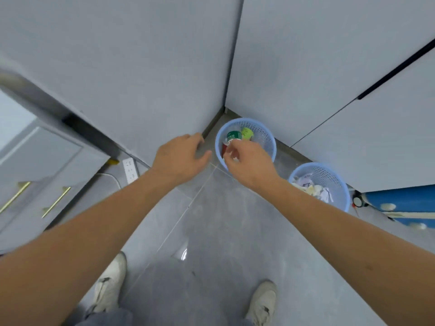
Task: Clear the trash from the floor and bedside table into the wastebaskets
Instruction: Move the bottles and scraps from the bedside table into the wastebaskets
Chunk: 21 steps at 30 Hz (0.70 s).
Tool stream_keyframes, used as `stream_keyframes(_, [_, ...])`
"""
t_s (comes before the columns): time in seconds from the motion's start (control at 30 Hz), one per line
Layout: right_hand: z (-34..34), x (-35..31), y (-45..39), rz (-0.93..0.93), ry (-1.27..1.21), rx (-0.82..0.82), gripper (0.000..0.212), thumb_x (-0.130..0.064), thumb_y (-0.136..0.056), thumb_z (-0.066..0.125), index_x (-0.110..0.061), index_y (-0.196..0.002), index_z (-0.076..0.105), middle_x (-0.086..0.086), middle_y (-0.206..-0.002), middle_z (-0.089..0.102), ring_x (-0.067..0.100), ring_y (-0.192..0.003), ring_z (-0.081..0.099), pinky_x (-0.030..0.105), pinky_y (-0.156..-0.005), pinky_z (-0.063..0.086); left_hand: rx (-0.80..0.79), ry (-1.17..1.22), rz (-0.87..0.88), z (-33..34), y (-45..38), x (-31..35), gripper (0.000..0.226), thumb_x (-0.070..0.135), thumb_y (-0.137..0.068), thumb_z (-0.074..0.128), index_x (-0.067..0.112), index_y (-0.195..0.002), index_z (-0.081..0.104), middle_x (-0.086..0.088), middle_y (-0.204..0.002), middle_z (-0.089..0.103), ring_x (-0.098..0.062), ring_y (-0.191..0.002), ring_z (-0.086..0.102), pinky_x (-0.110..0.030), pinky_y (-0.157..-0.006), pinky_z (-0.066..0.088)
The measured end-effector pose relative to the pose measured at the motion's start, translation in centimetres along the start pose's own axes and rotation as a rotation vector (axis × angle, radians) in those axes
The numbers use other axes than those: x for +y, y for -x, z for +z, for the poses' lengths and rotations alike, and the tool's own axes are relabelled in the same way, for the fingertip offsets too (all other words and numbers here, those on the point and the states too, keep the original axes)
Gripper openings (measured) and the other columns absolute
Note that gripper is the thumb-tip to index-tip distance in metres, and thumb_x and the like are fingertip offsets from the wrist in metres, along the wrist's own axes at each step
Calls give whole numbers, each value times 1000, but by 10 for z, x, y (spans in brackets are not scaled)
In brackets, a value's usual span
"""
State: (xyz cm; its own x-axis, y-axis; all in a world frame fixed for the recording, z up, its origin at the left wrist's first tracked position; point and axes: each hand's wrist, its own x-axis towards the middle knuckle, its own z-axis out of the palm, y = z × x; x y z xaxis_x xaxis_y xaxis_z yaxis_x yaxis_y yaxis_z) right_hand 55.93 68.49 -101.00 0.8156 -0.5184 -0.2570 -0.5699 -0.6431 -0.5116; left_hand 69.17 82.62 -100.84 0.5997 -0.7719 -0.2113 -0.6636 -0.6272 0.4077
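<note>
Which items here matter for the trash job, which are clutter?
Job: corner wastebasket with cups, second wastebasket with crumpled paper, right hand over the first, left hand.
Clutter: power strip, drawer unit, blue case.

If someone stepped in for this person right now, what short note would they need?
Left hand: open, holding nothing, above the floor beside the corner basket.
Right hand: over the corner basket, fingers loosely curled; whether it holds anything is unclear.
Corner basket already holds a green-labelled container and a light green cup.
Second basket, to the right, holds crumpled paper.
No trash shows on the visible floor. The bedside table top is out of view; check it.
</note>
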Motion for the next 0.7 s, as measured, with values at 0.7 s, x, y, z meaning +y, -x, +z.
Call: stream_keyframes(0.7, [101,-400,1,-440,-1,-404,13,-23,-87,61,-31,-98,64,-10,-94,66,12,-83,63,29,-72,49,247,58,-620,-238,252,-288,38,43,-96,49,21,-126,55,-4,-117,62,-26,-112,57,-42,-82,54])
